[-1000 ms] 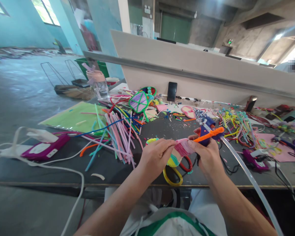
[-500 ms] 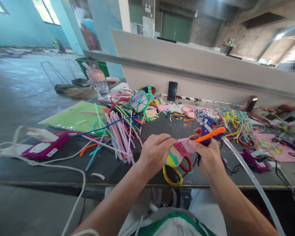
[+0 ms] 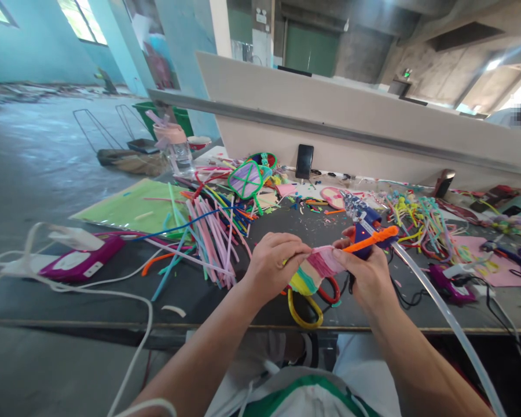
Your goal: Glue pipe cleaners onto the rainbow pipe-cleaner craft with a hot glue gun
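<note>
A flat striped pipe-cleaner piece (image 3: 323, 263), in pink, cream, teal and yellow, spans between my hands above the table's front edge. My left hand (image 3: 273, 263) is closed on its left end, fingers bent over the top. At the right end, my right hand (image 3: 367, 272) pinches it with the thumb, along with an orange pipe cleaner (image 3: 377, 236) pointing right. That hand's fingers also curl round a blue glue gun (image 3: 363, 236) with a foil-wrapped nozzle. A long clear glue stick (image 3: 438, 302) runs from its rear towards me. Scissors with a yellow handle loop (image 3: 304, 311) and a red one lie below.
Pink and purple pipe cleaners (image 3: 212, 243) are heaped left, beside a green sheet (image 3: 125, 208). Further left are a purple power strip (image 3: 84, 258) and white cable. A phone (image 3: 304, 161) leans on the partition. A tangle of pipe cleaners (image 3: 425, 223) lies right.
My left hand has shifted very slightly, its fingers a little higher and further left on the striped piece. My right hand stays almost still.
</note>
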### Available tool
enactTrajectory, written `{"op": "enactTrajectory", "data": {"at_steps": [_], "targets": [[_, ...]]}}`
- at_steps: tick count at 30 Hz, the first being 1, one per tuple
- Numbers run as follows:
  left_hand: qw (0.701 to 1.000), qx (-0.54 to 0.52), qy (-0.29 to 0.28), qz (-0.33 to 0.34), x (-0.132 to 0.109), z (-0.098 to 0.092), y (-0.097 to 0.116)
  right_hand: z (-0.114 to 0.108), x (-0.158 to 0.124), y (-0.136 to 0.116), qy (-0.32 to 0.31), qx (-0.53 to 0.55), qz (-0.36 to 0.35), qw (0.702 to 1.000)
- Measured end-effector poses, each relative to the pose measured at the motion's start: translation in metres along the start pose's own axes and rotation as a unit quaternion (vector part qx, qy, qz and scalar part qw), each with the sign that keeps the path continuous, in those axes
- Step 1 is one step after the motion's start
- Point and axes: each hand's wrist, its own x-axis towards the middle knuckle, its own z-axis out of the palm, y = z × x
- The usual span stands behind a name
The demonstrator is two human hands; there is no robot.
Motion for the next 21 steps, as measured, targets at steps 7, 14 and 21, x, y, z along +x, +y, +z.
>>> {"op": "enactTrajectory", "data": {"at_steps": [7,14,21], "targets": [[0.993,-0.077,-0.019,-0.090,0.0011,0.0022,-0.0020,0.0017,0.0007,-0.0018,0.010,0.003,0.002,1.000],[0.983,-0.128,-0.034,-0.127,0.0062,0.0040,-0.0052,0.0011,-0.0010,-0.0026,0.002,0.019,0.006,1.000],[0.975,-0.171,-0.039,-0.137,0.0086,0.0070,-0.0074,0.0008,0.0002,-0.0015,0.003,0.015,0.003,1.000]]}}
